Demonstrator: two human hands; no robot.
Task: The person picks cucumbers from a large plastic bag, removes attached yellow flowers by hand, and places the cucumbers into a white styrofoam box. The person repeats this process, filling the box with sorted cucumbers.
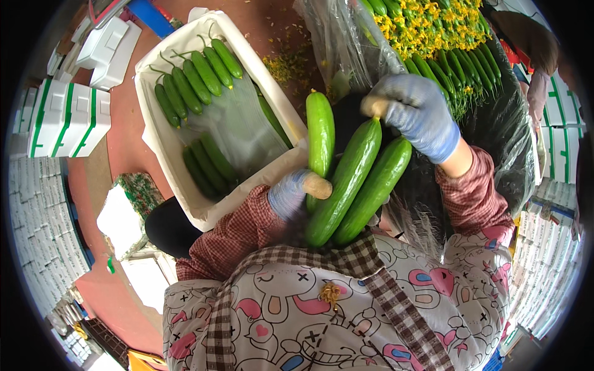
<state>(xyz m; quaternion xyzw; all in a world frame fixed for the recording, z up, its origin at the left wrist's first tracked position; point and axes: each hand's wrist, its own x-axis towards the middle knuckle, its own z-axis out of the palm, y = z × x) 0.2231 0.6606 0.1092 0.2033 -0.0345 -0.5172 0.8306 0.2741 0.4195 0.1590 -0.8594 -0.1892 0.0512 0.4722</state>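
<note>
My left hand [301,190], in a blue-grey glove with tan finger coverings, holds three green cucumbers [345,181] against my apron, its thumb across their lower part. My right hand [413,113], gloved alike, has its fingers bent at the upper tip of the middle cucumber; whether they grip it is unclear. To the left stands a white foam box [158,134] lined with paper. Inside, a row of cucumbers [197,76] lies at the far end, and more lie under clear plastic film [232,123]. At the upper right, cucumbers with yellow flowers [431,28] are piled on plastic sheeting.
Clear and dark plastic sheeting [492,134] hangs at the right. White foam boxes with green tape [69,118] stand at the left, near stacked white boxes [41,222]. Fallen petals [287,65] lie on the red floor. Another person's arm [538,95] shows at the upper right.
</note>
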